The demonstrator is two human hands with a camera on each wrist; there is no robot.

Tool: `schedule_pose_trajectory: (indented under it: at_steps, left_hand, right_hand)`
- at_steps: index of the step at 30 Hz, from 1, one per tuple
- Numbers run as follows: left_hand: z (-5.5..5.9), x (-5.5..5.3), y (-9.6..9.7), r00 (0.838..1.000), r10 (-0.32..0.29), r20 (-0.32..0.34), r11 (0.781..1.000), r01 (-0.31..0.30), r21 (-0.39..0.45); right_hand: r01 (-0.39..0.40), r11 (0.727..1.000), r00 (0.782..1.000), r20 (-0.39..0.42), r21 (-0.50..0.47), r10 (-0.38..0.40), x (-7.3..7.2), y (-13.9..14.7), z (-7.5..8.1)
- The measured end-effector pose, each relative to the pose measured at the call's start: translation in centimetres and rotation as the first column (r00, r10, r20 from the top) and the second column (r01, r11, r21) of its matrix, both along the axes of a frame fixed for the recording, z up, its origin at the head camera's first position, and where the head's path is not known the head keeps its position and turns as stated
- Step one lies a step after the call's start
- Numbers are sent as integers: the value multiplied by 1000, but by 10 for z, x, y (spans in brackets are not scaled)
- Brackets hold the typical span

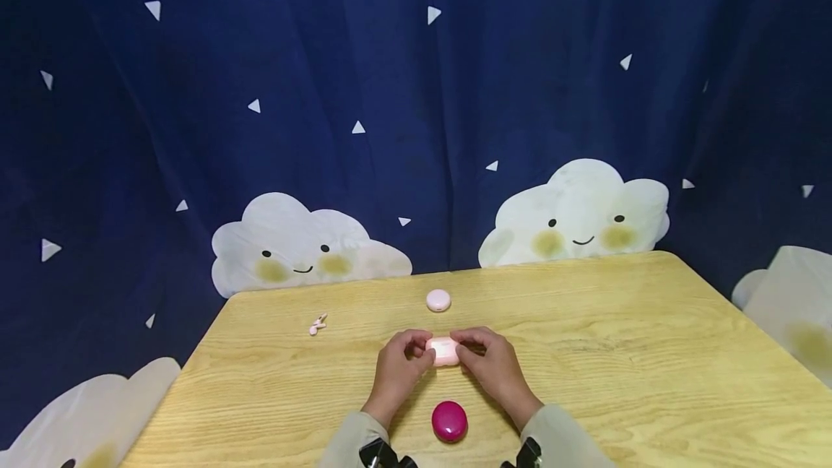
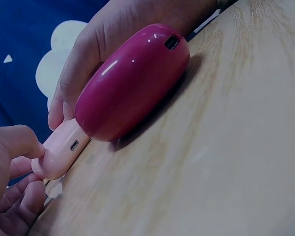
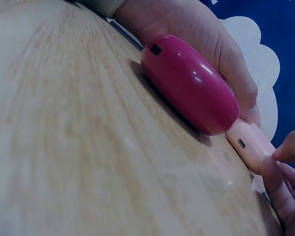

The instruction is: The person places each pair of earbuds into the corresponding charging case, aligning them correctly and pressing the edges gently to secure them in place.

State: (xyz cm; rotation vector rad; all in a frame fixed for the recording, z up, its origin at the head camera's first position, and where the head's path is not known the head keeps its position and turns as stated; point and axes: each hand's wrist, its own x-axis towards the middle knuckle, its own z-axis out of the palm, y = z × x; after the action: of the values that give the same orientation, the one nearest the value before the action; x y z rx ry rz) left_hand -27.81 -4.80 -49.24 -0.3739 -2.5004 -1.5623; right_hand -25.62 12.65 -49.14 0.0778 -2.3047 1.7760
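Observation:
Both hands are at a pale pink earbud case (image 1: pixel 444 351) with rounded ends, low over the table. My left hand (image 1: pixel 398 373) pinches its left end between thumb and fingers. At the right end, my right hand (image 1: pixel 495 368) holds it the same way. A small charging port (image 2: pixel 74 145) shows on the side of the case towards me. Nearer to me, between the wrists, lies a glossy magenta rounded device (image 1: pixel 449 421) with a rectangular port (image 3: pixel 155 49). Neither hand touches it in the head view.
Behind the hands sits a small, round, light pink case (image 1: pixel 438 300). A pair of pink earbuds (image 1: pixel 318 324) lies at the back left of the wooden table (image 1: pixel 617 352). A dark blue curtain (image 1: pixel 390 78) with clouds and triangles hangs beyond the far edge.

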Motion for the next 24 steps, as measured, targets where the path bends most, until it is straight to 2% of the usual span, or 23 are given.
schedule_pose_trajectory:
  at_steps: [7,14,24]
  left_hand:
    - [-2,3,-2,1000,9,-7,1000,-9,2]
    - [-3,0,-2,1000,11,-15,1000,-11,0]
    - [-1,1,1,1000,20,-18,1000,-20,5]
  right_hand:
    - [-10,1000,1000,8,5,10,1,-1,-2]
    - [-20,1000,1000,-9,13,20,-1,-1,-2]
    - [-15,1000,1000,-24,24,16,0,1,-1]
